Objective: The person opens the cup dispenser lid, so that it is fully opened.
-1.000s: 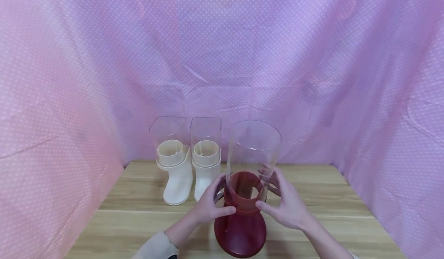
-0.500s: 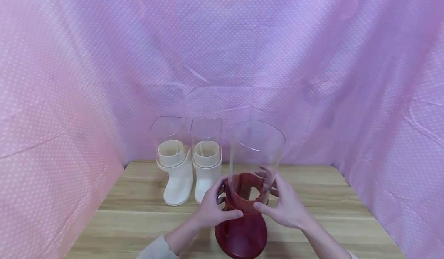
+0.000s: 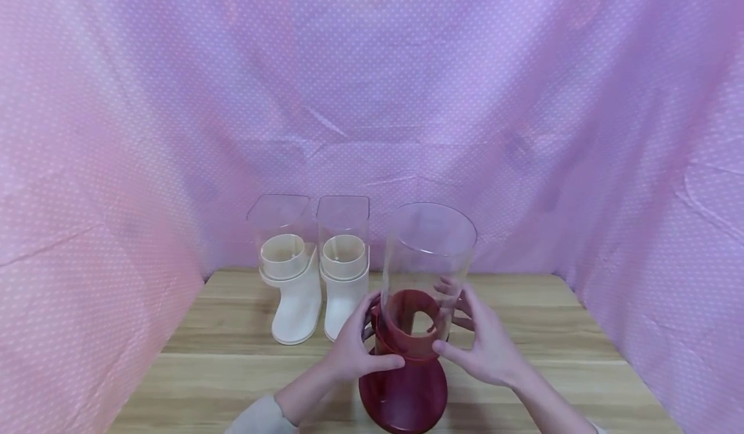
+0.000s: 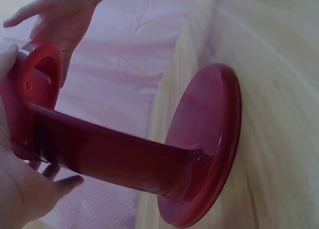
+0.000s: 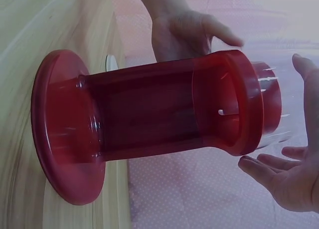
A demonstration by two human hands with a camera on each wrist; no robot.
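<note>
A dark red dispenser stand (image 3: 403,398) with a round foot stands upright on the table in front of me. Its collar (image 5: 251,107) takes the lower end of a clear cylinder (image 3: 430,267), which rises above it with a wide rim at the top. My left hand (image 3: 356,349) grips the red collar from the left, thumb across the front and fingers behind. From the right, my right hand (image 3: 481,350) holds the bottom of the clear cylinder, its thumb in front and far fingers showing through the wall. In the left wrist view, the stand's column (image 4: 114,151) runs between collar and foot.
Two cream dispenser stands (image 3: 296,311) (image 3: 344,301) stand side by side at the back left, each with a clear squarish container above it. Pink dotted cloth (image 3: 372,98) hangs behind and on both sides of the wooden table (image 3: 535,337).
The clear cylinder has shifted slightly to the right over the stand. My left thumb has slid a little to the right along the collar. Both hands keep their hold.
</note>
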